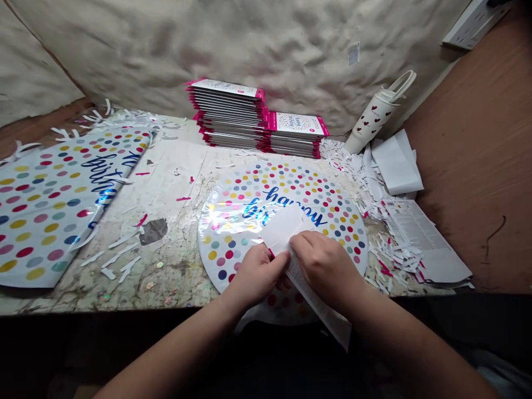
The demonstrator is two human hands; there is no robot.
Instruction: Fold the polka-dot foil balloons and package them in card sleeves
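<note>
A round foil balloon (pixel 336 194) with coloured dots and blue "happy birthday" lettering lies flat at the front of the table. Over it my left hand (pixel 261 271) is closed on a white paper sheet (pixel 286 224), where a small bit of pink shows by the fingers. My right hand (pixel 324 260) grips the same sheet from the other side with curled fingers. Fine print covers the long lower part of the sheet, which hangs down toward the table's front edge. The fingertips are partly hidden behind the paper and my knuckles.
Pink-edged flat packets (pixel 233 119) stand stacked at the back, beside a lower stack (pixel 297 133). More dotted foil balloons (pixel 45 210) lie at the left. A white tumbler (pixel 374 119) with hearts leans at the right, near paper shreds (pixel 394 257) and printed sheets (pixel 428 238).
</note>
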